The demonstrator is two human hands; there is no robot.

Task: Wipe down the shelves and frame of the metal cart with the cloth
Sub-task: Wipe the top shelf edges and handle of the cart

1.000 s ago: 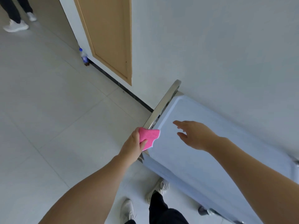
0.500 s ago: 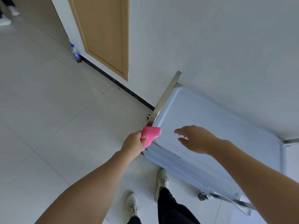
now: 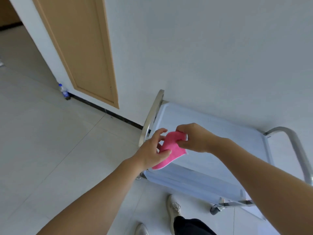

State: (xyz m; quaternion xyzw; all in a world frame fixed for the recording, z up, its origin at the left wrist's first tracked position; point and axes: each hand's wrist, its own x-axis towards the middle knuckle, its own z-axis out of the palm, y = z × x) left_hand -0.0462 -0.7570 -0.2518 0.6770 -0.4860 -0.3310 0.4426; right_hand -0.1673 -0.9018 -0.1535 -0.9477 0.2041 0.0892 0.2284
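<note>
Since the earlier frames the cloth (image 3: 171,150) has come off the cart's left handle rail (image 3: 150,116) and is now up in the air between both hands, and the right hand (image 3: 194,138), which was hovering spread over the top shelf (image 3: 220,133), has closed in to grab it.

Head view, the only one: left hand (image 3: 152,153) holds the lower part of the pink cloth, thumb pressed on its face, other fingers loosely fanned, partly behind the fabric. Right hand pinches the upper edge, fingers curled round it. Looks like a refold or a hand-over, can't tell which. Cloth hangs just above the shelf's near-left corner, not touching metal as far as I can see.

Cart sits vs. the white wall, pale shelf top facing up, chrome rail at each end, right rail (image 3: 298,150) curving down. Lower frame and a caster (image 3: 216,209) show at bottom right. Person's shoes are just beside the cart's near edge. Wooden door and a small bottle (image 3: 64,91) on the floor are well apart, at left.

Risks, as I judge them: cloth held only by edges w/ loose left fingers, so it could slip and drop to the floor mid-swap, picking up dirt. Cart's on casters; leaning on the shelf may roll it along the wall or onto the feet. Lower shelf and frame are easy to miss.
</note>
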